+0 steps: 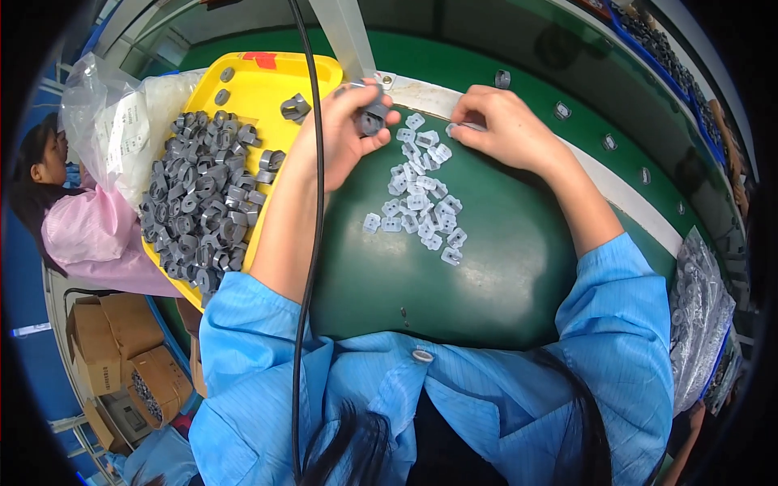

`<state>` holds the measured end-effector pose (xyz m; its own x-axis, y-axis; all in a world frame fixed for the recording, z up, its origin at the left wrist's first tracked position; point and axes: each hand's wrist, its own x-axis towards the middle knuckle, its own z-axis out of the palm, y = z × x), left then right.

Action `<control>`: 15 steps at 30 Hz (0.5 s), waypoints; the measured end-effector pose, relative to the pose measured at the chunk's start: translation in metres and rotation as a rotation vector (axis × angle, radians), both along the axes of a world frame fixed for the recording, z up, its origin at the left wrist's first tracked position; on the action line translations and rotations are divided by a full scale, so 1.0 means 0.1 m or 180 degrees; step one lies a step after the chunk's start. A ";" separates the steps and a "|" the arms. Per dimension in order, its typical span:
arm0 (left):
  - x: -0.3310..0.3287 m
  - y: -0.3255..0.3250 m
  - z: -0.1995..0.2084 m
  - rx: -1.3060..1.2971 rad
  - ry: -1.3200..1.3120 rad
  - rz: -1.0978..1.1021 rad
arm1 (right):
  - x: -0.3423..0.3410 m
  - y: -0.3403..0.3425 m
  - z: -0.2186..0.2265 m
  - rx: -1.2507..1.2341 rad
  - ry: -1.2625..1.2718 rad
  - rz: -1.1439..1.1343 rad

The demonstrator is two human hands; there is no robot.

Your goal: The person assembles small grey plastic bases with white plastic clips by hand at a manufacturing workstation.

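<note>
My left hand [336,142] is closed around a dark grey plastic part [371,120], held near the far edge of the green work surface [502,267]. Just right of it, my right hand [509,128] pinches a small pale translucent plastic piece [451,130] between thumb and fingertips, mostly hidden by them. Between and below the hands, many similar translucent pieces [417,202] lie in a loose scatter. A yellow tray [271,71] at left holds a heap of dark grey plastic parts [203,190], and my left forearm passes beside its right edge.
A black cable [318,178] hangs in front of my left arm. Beyond a pale rail [624,186], several grey parts [562,110] sit spaced along a green belt [600,105]. Plastic bags [697,316] lie at right; cardboard boxes [113,332] and a person in pink [93,231] are left.
</note>
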<state>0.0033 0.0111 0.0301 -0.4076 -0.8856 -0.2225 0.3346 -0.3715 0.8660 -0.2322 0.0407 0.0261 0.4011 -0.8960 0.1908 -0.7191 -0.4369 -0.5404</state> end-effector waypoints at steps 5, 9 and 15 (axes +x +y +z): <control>-0.16 -0.03 -0.09 -0.0863 -0.1143 -0.0221 | -0.16 -0.04 0.09 0.0525 -0.0046 -0.0561; -0.24 0.01 -0.22 -0.1857 -0.1515 0.0461 | -0.12 0.01 0.09 0.0324 -0.0183 -0.0750; -0.24 0.06 -0.25 -0.2966 -0.2176 0.0583 | 0.06 0.09 -0.05 -0.0172 0.0067 -0.0611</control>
